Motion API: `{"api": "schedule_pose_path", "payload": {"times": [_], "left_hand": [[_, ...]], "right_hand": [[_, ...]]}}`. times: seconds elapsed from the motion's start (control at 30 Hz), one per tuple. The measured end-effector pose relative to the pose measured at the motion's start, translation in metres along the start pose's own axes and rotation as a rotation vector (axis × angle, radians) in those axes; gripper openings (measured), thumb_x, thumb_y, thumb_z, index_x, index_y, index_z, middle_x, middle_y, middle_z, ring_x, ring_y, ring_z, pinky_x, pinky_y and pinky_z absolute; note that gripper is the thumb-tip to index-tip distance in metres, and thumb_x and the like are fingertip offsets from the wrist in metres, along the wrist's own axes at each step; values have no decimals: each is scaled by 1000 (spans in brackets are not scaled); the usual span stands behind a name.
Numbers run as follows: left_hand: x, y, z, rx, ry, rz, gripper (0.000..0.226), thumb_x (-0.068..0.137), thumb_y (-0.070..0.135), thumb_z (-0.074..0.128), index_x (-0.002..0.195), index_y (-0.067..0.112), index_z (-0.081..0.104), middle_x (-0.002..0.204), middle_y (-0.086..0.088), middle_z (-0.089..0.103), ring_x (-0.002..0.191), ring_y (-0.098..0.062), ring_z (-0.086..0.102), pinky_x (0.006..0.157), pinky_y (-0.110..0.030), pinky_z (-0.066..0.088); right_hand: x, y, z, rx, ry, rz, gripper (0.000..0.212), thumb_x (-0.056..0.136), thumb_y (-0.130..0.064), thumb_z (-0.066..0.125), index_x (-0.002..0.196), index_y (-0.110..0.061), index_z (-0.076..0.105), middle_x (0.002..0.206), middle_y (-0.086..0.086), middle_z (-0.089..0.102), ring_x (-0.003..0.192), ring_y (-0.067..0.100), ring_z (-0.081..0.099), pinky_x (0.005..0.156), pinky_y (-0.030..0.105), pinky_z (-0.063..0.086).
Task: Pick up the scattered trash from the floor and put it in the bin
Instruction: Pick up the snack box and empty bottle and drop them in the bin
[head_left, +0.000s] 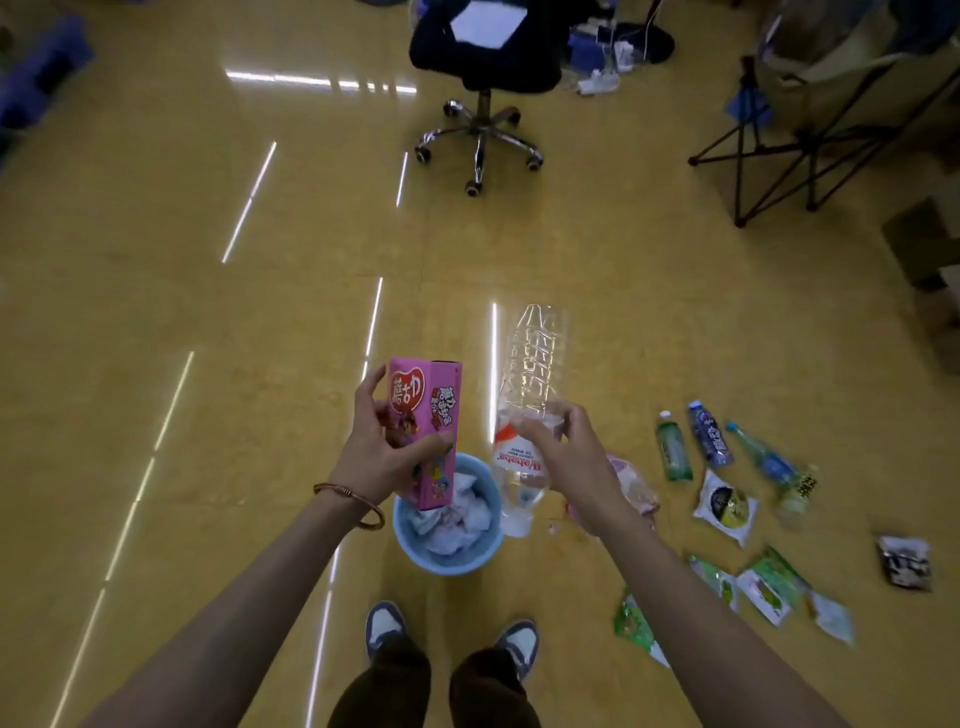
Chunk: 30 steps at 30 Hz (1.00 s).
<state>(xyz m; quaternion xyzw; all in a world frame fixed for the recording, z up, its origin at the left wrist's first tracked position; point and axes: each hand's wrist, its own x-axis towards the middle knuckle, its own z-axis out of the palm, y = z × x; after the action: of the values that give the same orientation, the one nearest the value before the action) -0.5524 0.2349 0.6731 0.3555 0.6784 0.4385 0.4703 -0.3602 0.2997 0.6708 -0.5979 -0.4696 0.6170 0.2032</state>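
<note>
Above the light-blue round plastic bin (441, 567), both hands hold trash.

1. Left hand (382, 457): fingers and thumb are curled round a pink rectangular cardboard carton (428, 415) with printed cartoon graphics. The carton stands nearly upright, and its lower end overlaps the bin's opening in this view. A thin metal bangle (349, 500) sits on the left wrist.
2. Right hand (569, 457): fingers grip a clear ribbed plastic bottle (530, 358) at its middle. The bottle is inverted, base up and neck down, with a red-and-white label. Its neck hangs just beside the bin's right rim.
3. Bin contents: crumpled white paper (460, 519).

On the yellow glossy floor (208, 312) to the person's right, more trash lies scattered:
- a green-labelled bottle (674, 449), a dark-blue-labelled bottle (710, 435) and a light-blue-capped bottle (763, 457), side by side;
- a white snack packet with a round print (724, 506);
- several green-and-white wrappers (769, 587);
- a dark foil packet (904, 562), well apart from the rest;
- a pink wrapper (640, 491), partly hidden behind the right forearm.

Two blue-and-white shoes (385, 626) stand just behind the bin. A black office chair on a chrome wheeled base (480, 140) stands farther off, with a black folding frame (810, 156) to its right.
</note>
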Motion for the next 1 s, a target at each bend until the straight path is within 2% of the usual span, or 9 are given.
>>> {"api": "schedule_pose_path", "payload": {"times": [0.1,0.2,0.3,0.43,0.57,0.73,0.87,0.93,1.0], "left_hand": [[14,-36,7,-3,31,-61,100,71,2,75,144,19,10,99,10,46,68,28,50,60,2,42],[29,-71,10,-4,37,-105,101,72,4,75,145,20,8,107,4,44,71,29,48,61,2,42],[46,-105,15,22,18,-118,96,74,2,73,144,19,10,101,15,43,70,30,48,59,2,42],[74,-159,23,50,-10,-137,92,74,-3,71,143,18,14,100,16,43,69,29,50,60,0,44],[101,-226,35,77,-32,-162,92,73,1,74,143,20,17,103,14,45,73,26,52,60,-2,46],[126,-316,54,117,-77,-244,103,66,15,81,144,27,16,121,1,48,93,2,57,69,-13,53],[141,-378,70,147,-113,-300,118,55,37,86,145,32,10,128,-2,49,108,-14,58,89,-37,53],[149,-403,75,200,-112,-300,124,46,57,82,144,37,8,135,-2,43,115,-17,54,92,-41,52],[157,-428,79,261,-114,-298,124,44,66,77,143,43,5,140,-4,38,121,-20,49,95,-45,50]], "right_hand": [[26,35,5,-38,17,42,49,80,-40,70,116,-25,41,103,-3,49,99,25,63,81,50,57],[50,65,16,-60,4,78,56,76,-48,71,118,-27,42,106,-6,49,103,27,62,82,50,57],[78,95,29,-102,-8,87,68,63,-60,71,118,-30,43,103,-12,48,105,23,60,89,49,53],[119,141,46,-182,-12,88,56,80,-44,70,125,-23,43,99,-19,47,102,13,54,94,43,51],[159,195,60,-235,-54,114,55,80,-46,68,123,-23,43,98,-22,48,98,10,55,92,41,52],[197,261,76,-301,-65,189,65,83,-43,67,135,-17,38,111,-2,51,98,13,51,80,25,40],[223,315,90,-380,-69,244,64,84,-40,66,134,-13,37,122,6,55,93,14,53,77,27,40],[234,336,96,-403,-68,243,64,84,-38,67,133,-10,36,124,4,53,91,13,53,76,28,40],[244,354,102,-421,-70,258,63,85,-36,67,131,-7,36,123,4,52,90,13,52,75,27,39]]}}
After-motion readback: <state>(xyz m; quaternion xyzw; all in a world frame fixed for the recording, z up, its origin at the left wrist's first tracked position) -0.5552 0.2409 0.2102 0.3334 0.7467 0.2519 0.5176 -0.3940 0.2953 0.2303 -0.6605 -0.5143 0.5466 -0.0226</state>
